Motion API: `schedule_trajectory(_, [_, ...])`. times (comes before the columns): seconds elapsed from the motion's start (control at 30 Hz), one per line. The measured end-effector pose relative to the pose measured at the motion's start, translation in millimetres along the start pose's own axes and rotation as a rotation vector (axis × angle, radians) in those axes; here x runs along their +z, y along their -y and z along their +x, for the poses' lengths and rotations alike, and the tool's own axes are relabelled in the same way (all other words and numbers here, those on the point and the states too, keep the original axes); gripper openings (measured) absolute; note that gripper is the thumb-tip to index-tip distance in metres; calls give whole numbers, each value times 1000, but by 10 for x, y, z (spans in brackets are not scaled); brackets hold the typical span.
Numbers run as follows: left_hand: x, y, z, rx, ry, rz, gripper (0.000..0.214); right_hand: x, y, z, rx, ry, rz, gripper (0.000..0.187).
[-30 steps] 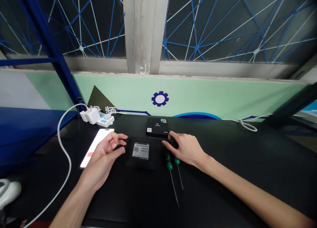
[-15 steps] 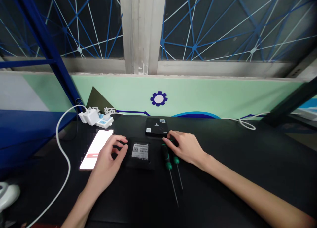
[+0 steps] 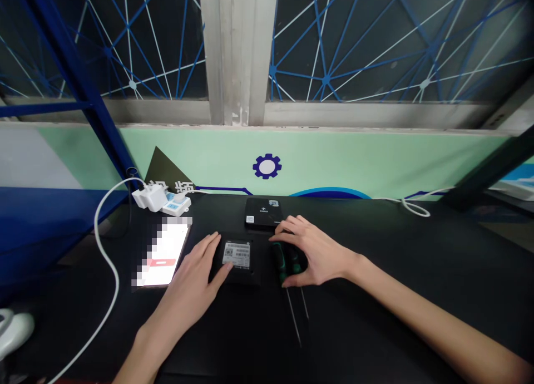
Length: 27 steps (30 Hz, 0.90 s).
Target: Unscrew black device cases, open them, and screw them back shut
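A flat black box (image 3: 237, 256) with a white printed label lies on the black table (image 3: 396, 272), and my left hand (image 3: 189, 278) rests on its left side with the fingers spread. A second black box (image 3: 262, 214) sits just behind it. My right hand (image 3: 312, 250) is curled over the green handles of two screwdrivers (image 3: 283, 261), and their thin shafts point toward me on the table. A lit smartphone (image 3: 162, 253) lies left of my left hand, its screen blurred out.
A white charger (image 3: 150, 197) is plugged into a white power strip (image 3: 175, 205) at the back left. A white cable (image 3: 100, 250) curves along the left side of the table. Another white cable (image 3: 413, 207) lies at the back right. A green wall panel stands behind.
My left hand has moved right, off the phone and onto the box. My right hand has slid toward me and now covers the screwdriver handles.
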<state>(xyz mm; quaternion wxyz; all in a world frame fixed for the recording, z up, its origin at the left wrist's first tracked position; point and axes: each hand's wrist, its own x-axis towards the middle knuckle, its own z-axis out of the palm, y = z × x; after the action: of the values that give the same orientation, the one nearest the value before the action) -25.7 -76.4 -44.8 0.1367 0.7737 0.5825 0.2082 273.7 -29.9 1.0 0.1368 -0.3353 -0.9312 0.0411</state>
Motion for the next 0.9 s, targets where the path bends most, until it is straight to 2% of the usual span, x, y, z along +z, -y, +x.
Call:
schedule_trajectory(0.13, [-2,-26,-5,-2,5,2,65,38,27,9,12,-22,55,67])
schedule_trajectory(0.3, [-10,-83,9,-5,-8,31,66,101,4,6,61,-131,108,65])
schedule_trajectory(0.43, [-12,-101,12,-3,2,58,67,168,-44,4,34,-226,169,64])
schedule_trajectory(0.53, [0,-95,6,5,2,73,67,213,-72,11,50,-353,316,67])
schedule_trajectory(0.63, [14,-94,4,28,-23,80,65,238,-73,26,125,-437,509,64])
schedule_trajectory(0.8, [17,-103,10,51,-33,83,64,260,-39,39,258,-355,840,56])
schedule_trajectory(0.9, [10,-107,5,52,-48,76,62,257,-38,46,301,-383,973,47])
